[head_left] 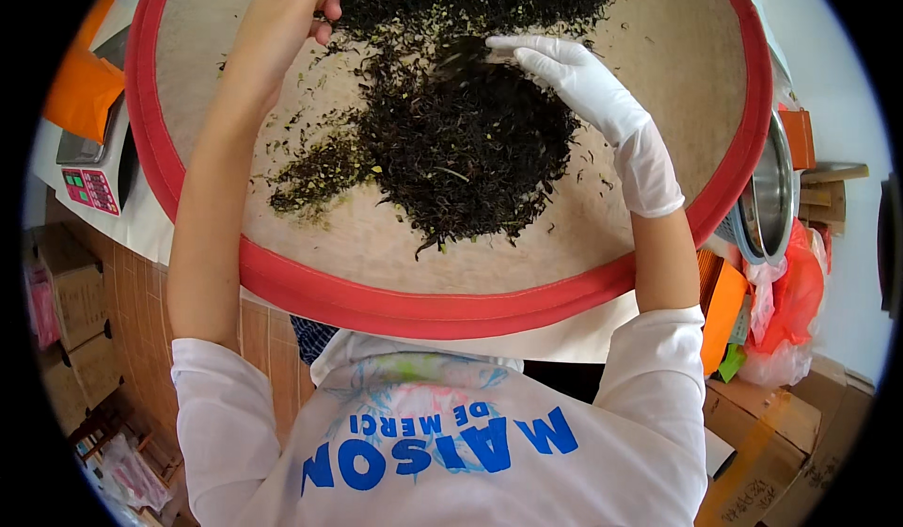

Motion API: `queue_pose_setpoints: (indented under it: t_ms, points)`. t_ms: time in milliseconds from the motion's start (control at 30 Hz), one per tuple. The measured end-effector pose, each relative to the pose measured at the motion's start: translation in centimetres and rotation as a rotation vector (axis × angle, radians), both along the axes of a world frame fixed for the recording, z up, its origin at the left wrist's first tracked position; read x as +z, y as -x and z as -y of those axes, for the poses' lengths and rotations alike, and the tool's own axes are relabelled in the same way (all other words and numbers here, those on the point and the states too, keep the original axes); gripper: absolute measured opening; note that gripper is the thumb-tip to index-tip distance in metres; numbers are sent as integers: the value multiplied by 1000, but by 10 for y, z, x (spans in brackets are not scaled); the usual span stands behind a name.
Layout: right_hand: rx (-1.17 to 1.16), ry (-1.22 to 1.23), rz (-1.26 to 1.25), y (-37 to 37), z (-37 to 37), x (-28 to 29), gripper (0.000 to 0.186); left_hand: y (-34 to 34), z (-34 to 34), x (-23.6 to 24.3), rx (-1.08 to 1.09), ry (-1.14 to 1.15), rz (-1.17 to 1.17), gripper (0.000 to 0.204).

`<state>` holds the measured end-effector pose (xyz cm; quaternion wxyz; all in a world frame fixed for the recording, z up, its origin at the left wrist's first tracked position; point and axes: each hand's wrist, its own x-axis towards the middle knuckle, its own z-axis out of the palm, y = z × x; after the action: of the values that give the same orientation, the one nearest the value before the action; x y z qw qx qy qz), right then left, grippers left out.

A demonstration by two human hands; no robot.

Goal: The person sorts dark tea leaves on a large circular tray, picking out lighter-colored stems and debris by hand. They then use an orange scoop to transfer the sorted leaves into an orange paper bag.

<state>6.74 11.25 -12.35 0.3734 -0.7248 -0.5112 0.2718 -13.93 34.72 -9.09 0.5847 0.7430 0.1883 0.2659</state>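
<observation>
Dark tea leaves heaped mid-tray on the desk; my gloved right hand lies flat, sweeping them; bare left hand pinches a few picked bits aside

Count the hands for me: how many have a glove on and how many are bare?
Gloved hands: 1, the right hand in a white glove, on the dark tea leaves.
Bare hands: 1, the left hand.
Total: 2

Tea leaves lie in the tray between both hands. A scale sits left of the left hand; a bowl right of the right hand.
</observation>
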Motion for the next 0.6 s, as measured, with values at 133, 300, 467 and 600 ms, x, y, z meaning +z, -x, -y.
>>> queue_pose_setpoints:
  t_ms: [133, 300, 467, 600]
  points:
    - [-142, -42, 331, 21, 1, 12, 25, 4, 4, -10, -171, -139, -182, 24]
    - [7, 65, 507, 76, 11, 44, 22, 9, 25, -14, -528, -341, -257, 10]
    - [-108, -86, 701, 61, 16, 46, 24, 15, 79, -16, -705, -682, -190, 10]
    - [-129, -169, 694, 46, 16, 34, 26, 14, 89, -30, -661, -859, -117, 12]
